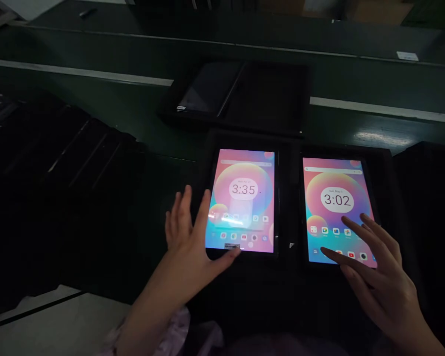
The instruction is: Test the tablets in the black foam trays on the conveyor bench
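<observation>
Two lit tablets lie side by side in dark trays before me. The left tablet shows a pink and blue home screen with the time 3:35 and has a small barcode label at its lower edge. My left hand is at its lower left corner, fingers spread, the thumb near the label. On the right tablet the clock reads 3:02. My right hand hovers over or touches its lower part, fingers apart, one fingertip at the bottom row of icons. Whether that fingertip presses the glass I cannot tell.
Behind them a dark tray holds a tablet with its screen off. Dark stacked trays stand on the left. White strips run across the green bench. A small white card lies at the far right.
</observation>
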Demonstrator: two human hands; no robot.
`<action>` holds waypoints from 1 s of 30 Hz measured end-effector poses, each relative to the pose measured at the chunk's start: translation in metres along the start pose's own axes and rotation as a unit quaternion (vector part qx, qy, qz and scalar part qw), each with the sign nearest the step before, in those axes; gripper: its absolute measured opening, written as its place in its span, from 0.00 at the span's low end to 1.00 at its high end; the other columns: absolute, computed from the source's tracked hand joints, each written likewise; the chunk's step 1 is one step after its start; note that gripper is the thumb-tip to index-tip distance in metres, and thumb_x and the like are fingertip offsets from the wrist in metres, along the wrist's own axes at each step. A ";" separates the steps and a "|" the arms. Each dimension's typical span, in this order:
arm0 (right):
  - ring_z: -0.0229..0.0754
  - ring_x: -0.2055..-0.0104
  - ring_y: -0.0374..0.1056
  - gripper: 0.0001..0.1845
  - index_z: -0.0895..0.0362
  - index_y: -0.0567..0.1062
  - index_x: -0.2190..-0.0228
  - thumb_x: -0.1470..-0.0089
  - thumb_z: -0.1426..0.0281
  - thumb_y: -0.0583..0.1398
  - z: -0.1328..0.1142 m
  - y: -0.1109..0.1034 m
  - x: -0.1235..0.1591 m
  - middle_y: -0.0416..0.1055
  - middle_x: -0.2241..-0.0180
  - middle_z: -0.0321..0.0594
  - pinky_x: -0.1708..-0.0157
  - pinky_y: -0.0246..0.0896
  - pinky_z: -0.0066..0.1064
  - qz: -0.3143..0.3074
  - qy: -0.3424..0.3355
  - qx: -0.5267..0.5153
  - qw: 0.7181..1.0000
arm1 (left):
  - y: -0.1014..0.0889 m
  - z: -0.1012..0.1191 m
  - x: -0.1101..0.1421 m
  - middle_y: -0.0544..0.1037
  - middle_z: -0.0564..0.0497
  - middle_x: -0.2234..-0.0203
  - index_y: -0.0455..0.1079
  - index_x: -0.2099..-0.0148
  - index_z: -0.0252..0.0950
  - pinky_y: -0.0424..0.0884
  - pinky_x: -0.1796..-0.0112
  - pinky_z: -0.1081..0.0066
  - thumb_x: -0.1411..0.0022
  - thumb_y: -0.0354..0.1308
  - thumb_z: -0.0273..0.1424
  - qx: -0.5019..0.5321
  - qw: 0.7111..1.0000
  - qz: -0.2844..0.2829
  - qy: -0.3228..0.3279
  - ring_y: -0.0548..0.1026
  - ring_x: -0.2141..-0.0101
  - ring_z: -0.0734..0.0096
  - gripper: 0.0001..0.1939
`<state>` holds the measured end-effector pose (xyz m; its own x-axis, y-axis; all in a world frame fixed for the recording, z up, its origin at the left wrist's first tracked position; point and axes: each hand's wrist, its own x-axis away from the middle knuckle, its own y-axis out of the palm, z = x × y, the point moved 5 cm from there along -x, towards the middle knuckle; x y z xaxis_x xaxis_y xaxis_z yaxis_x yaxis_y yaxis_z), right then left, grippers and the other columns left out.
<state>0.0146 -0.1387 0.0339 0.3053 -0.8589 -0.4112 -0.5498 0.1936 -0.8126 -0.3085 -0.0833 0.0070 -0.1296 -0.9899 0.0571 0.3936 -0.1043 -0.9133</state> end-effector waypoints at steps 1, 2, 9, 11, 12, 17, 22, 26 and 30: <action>0.61 0.24 0.51 0.16 0.47 0.82 0.50 0.31 0.74 0.59 0.000 0.000 -0.001 0.57 0.26 0.33 0.34 0.61 0.54 0.001 -0.001 -0.002 1.000 | 0.004 0.007 0.001 0.29 0.37 0.21 0.21 0.21 0.58 0.43 0.37 0.17 0.32 0.55 0.59 -0.008 1.000 0.009 0.026 0.32 0.25 0.22 0.55; 0.61 0.24 0.51 0.16 0.47 0.82 0.50 0.31 0.74 0.59 -0.001 0.000 -0.001 0.57 0.26 0.33 0.34 0.60 0.54 0.001 -0.001 -0.002 1.000 | 0.007 0.013 0.001 0.29 0.36 0.22 0.20 0.21 0.59 0.42 0.38 0.17 0.32 0.56 0.58 -0.012 0.999 0.015 0.042 0.33 0.25 0.22 0.54; 0.61 0.24 0.51 0.16 0.48 0.83 0.51 0.31 0.75 0.59 0.001 0.000 0.002 0.58 0.27 0.35 0.35 0.60 0.54 0.003 -0.001 0.004 1.000 | -0.008 -0.002 -0.001 0.26 0.42 0.21 0.24 0.21 0.60 0.60 0.38 0.26 0.29 0.55 0.54 0.070 0.997 -0.031 -0.006 0.37 0.24 0.27 0.50; 0.60 0.24 0.51 0.16 0.47 0.83 0.51 0.31 0.75 0.59 0.001 0.000 0.001 0.58 0.27 0.34 0.35 0.60 0.54 0.002 -0.002 0.005 1.000 | -0.018 -0.021 0.000 0.27 0.43 0.20 0.27 0.20 0.56 0.70 0.41 0.34 0.31 0.53 0.57 0.120 0.987 -0.052 -0.090 0.40 0.24 0.30 0.50; 0.60 0.24 0.51 0.16 0.47 0.83 0.51 0.31 0.75 0.59 0.001 0.000 0.001 0.58 0.27 0.34 0.35 0.60 0.53 0.001 -0.002 0.005 1.000 | -0.022 -0.029 0.001 0.28 0.43 0.20 0.27 0.19 0.53 0.71 0.42 0.35 0.32 0.52 0.59 0.136 0.980 -0.063 -0.132 0.39 0.24 0.31 0.52; 0.60 0.24 0.51 0.16 0.49 0.83 0.51 0.32 0.77 0.60 -0.001 0.000 -0.003 0.57 0.26 0.35 0.34 0.59 0.51 -0.005 -0.012 0.001 1.000 | -0.015 -0.042 0.002 0.30 0.41 0.20 0.22 0.20 0.40 0.53 0.32 0.36 0.39 0.52 0.62 0.161 0.952 -0.144 -0.216 0.34 0.23 0.43 0.62; 0.61 0.24 0.52 0.14 0.50 0.83 0.53 0.32 0.76 0.60 -0.003 0.000 -0.003 0.57 0.26 0.36 0.36 0.61 0.54 -0.005 -0.015 0.007 1.000 | -0.013 -0.038 -0.001 0.28 0.43 0.20 0.21 0.20 0.37 0.44 0.29 0.41 0.43 0.52 0.63 0.152 0.951 -0.146 -0.226 0.33 0.23 0.49 0.66; 0.62 0.24 0.50 0.13 0.51 0.82 0.53 0.32 0.75 0.59 -0.008 0.000 -0.003 0.56 0.26 0.37 0.37 0.62 0.55 -0.021 -0.022 0.009 1.000 | -0.016 -0.041 0.000 0.29 0.47 0.20 0.22 0.20 0.44 0.51 0.31 0.37 0.43 0.51 0.66 0.174 0.939 -0.156 -0.252 0.34 0.23 0.45 0.65; 0.64 0.23 0.48 0.13 0.52 0.83 0.53 0.32 0.76 0.59 -0.012 0.002 -0.004 0.57 0.27 0.40 0.38 0.63 0.56 -0.031 -0.022 0.019 0.999 | -0.015 -0.041 0.000 0.29 0.49 0.20 0.22 0.20 0.47 0.57 0.33 0.36 0.41 0.53 0.64 0.188 0.938 -0.151 -0.251 0.35 0.23 0.44 0.62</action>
<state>0.0032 -0.1405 0.0385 0.3712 -0.8485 -0.3771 -0.4988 0.1604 -0.8518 -0.3524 -0.0779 0.0044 0.1202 -0.8209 0.5583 0.7135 -0.3196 -0.6235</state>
